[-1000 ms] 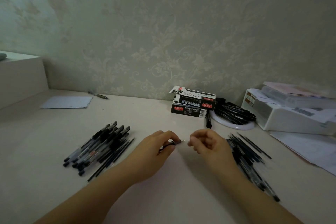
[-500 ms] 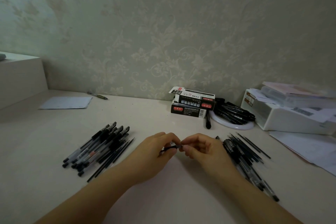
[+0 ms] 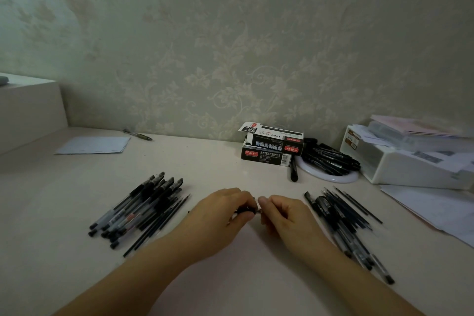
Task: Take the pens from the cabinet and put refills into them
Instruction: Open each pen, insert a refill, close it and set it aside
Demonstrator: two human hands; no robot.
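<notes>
My left hand (image 3: 225, 215) grips a dark pen (image 3: 245, 210) low over the middle of the desk; most of the pen is hidden in the fist. My right hand (image 3: 284, 215) meets it and pinches the pen's metal tip end with thumb and forefinger. A heap of black pens and thin refills (image 3: 138, 208) lies to the left of my hands. Another heap of pens and refills (image 3: 343, 220) lies to the right, partly under my right forearm.
Two stacked black refill boxes (image 3: 272, 149) stand at the back by the wall, the top one open. A white round dish of black pens (image 3: 331, 161) sits beside them, one pen (image 3: 293, 170) in front. A white box with papers (image 3: 410, 159) is at the right, a paper sheet (image 3: 95, 145) and a pen (image 3: 138, 134) at the back left.
My right hand moved left from a small gap to touch the pen's tip in my left hand. Both hands stay low over the desk.
</notes>
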